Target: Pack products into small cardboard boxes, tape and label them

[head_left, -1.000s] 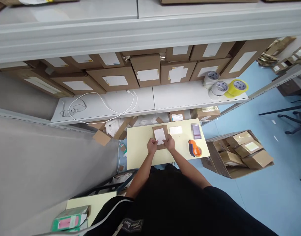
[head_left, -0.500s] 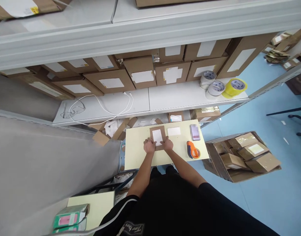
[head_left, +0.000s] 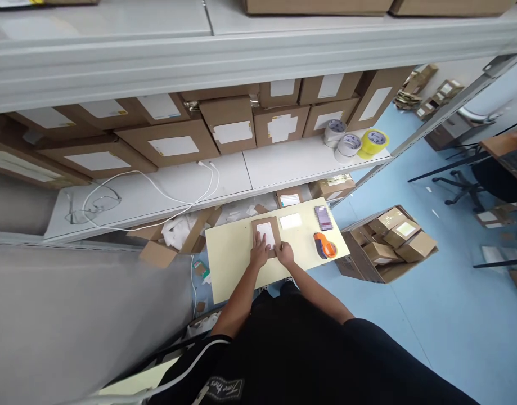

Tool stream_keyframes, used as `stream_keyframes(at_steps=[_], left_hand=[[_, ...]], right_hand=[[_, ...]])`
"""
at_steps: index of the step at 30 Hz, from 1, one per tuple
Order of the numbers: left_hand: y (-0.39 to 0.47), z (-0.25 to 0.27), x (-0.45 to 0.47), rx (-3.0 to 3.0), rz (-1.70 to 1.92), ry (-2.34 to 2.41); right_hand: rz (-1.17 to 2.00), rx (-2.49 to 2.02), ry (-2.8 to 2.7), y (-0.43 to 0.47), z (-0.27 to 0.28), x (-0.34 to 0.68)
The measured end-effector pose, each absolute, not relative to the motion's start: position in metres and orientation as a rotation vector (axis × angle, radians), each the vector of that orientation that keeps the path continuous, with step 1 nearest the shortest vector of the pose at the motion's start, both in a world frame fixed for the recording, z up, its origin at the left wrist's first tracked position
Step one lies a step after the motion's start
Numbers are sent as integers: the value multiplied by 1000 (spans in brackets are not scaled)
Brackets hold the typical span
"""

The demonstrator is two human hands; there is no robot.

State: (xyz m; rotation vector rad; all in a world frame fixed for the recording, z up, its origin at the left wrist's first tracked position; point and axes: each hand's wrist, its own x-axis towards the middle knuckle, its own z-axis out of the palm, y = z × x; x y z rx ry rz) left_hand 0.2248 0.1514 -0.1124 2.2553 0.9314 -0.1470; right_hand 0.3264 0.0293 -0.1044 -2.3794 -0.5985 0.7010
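Observation:
A small flat cardboard box with a white label on top lies on the pale yellow table. My left hand rests on the box's left part, its fingers stretched out over the lower label. At the lower right edge of the box, my right hand is closed with curled fingers, gripping that edge. A second white label lies just right of the box. Farther right are a phone-like item with a blurred face and an orange tape dispenser.
A grey shelf behind the table holds labelled cartons, several tape rolls, a white cable and glasses. Right of the table, a large open carton with smaller boxes stands on the blue floor. An open carton sits left.
My left hand has gone from holding the box's left edge to lying with extended fingers on the label. My right hand stays at the lower right edge. The view has turned right.

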Motion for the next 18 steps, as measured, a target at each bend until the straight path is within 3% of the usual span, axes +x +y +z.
stream_keyframes(at_steps=[6,13,18], left_hand=[[193,-103,160,1824,-1,1121],[193,-98,120,1334,276,930],[196,-84,129,1311,302,834]], right_hand=[[521,-2069,-764,46,-87,289],[940,-2135,-571,84,-72,260],[817,-2040,-527,81,-59,256]])
